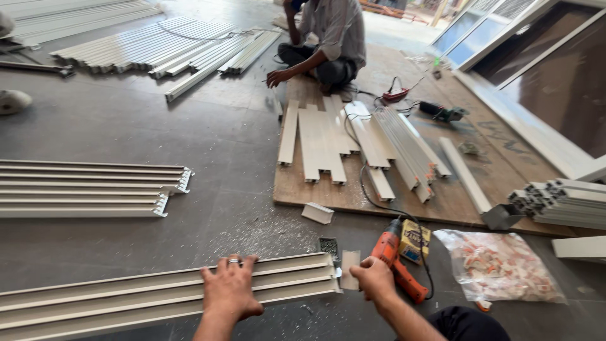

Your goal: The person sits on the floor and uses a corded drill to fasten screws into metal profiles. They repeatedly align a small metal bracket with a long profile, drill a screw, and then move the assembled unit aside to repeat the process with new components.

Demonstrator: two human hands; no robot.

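My left hand (230, 289) lies flat, fingers spread, on top of a long white aluminium profile (126, 297) that stretches across the floor to the left. A ring sits on one finger. My right hand (372, 278) is at the profile's right end, pinching a small grey metal piece (349, 260) against it. An orange power drill (394, 259) lies on the floor just right of that hand, its black cord running up to the wooden board.
A wooden board (328, 189) holds several cut white profiles (353, 142). A seated person (328, 41) works at its far end. More profile stacks (88, 188) lie left; a plastic bag of small parts (499, 265) and a small box (415, 240) lie right.
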